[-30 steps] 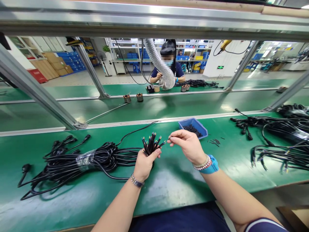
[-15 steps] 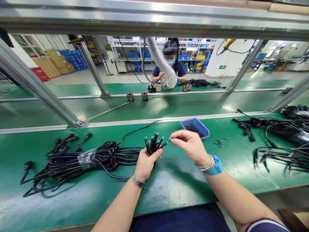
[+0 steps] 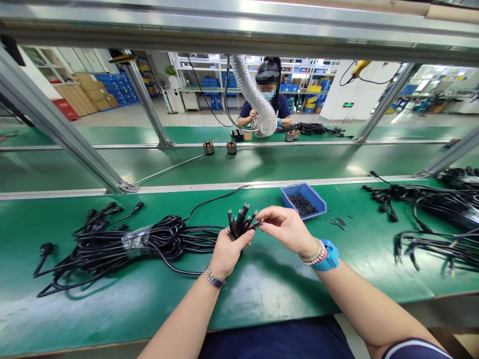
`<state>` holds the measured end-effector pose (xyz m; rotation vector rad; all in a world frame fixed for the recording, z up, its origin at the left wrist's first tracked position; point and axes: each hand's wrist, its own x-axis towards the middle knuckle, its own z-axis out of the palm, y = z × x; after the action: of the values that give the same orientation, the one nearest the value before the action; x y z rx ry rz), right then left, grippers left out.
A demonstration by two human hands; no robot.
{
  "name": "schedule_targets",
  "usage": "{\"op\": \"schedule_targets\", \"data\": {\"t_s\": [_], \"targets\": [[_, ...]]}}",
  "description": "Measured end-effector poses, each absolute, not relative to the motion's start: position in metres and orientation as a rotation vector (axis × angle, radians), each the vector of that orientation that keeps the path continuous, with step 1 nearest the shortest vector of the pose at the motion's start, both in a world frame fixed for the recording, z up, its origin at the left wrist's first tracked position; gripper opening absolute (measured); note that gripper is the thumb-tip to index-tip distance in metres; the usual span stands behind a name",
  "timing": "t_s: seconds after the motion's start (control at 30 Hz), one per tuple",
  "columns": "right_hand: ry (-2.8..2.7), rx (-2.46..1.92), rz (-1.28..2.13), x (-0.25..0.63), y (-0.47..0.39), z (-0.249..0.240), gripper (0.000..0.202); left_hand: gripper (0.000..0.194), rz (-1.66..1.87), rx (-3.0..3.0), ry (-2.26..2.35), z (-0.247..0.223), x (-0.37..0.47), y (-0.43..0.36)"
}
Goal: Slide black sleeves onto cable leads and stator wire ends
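Observation:
Wrapped round a bundle of black cable ends (image 3: 239,225) is my left hand (image 3: 227,253). The ends fan upward from the fist, with small coloured wire tips showing. My right hand (image 3: 287,230) pinches at one cable end on the bundle's right side; the fingers cover the exact spot, so I cannot tell whether a small sleeve is in them. From my left hand the cables run left into a coiled hank (image 3: 157,242) tied with clear wrap. Behind my right hand stands a blue bin (image 3: 317,203) holding many short black tubes (image 3: 301,203).
Several loose black tubes (image 3: 338,222) lie right of the bin. More black cables (image 3: 441,244) spread over the right of the green table (image 3: 280,289). Metal posts (image 3: 80,119) and a rail stand ahead. Opposite, a co-worker (image 3: 267,94) sits behind a silver duct (image 3: 249,89).
My right hand has moved slightly left and down, closer to the bundle, and its fingers now meet the cable end there. My left hand keeps its hold.

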<state>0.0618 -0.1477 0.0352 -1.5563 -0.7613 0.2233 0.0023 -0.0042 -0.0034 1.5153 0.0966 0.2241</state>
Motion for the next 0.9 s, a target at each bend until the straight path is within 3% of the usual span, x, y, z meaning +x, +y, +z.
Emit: {"op": "schedule_targets", "data": {"t_s": [0.17, 0.3, 0.4, 0.53, 0.67, 0.9], "targets": [[-0.953, -1.591, 0.502, 0.104, -0.143, 0.037, 0.043, 0.020, 0.112, 1.484, 0.025, 0.003, 0.000, -0.002], [-0.954, -2.282, 0.223, 0.163, -0.098, 0.017, 0.029, 0.022, 0.016, 1.547, -0.168, 0.007, -0.003, 0.002], [-0.950, -2.463, 0.127, 0.190, -0.055, -0.005, 0.030, 0.015, 0.013, 1.667, -0.252, 0.004, -0.003, 0.004], [-0.923, -2.643, 0.057, 0.204, -0.031, -0.012, 0.028, 0.020, -0.033, 1.655, -0.254, -0.005, -0.002, 0.004], [-0.929, -2.729, 0.049, 0.207, -0.052, 0.018, 0.017, 0.024, -0.006, 1.609, -0.165, -0.009, -0.002, 0.001], [-1.431, -2.447, -0.057, 0.125, -0.142, 0.042, 0.030, 0.017, 0.336, 1.685, -0.171, 0.002, -0.004, -0.002]]}}
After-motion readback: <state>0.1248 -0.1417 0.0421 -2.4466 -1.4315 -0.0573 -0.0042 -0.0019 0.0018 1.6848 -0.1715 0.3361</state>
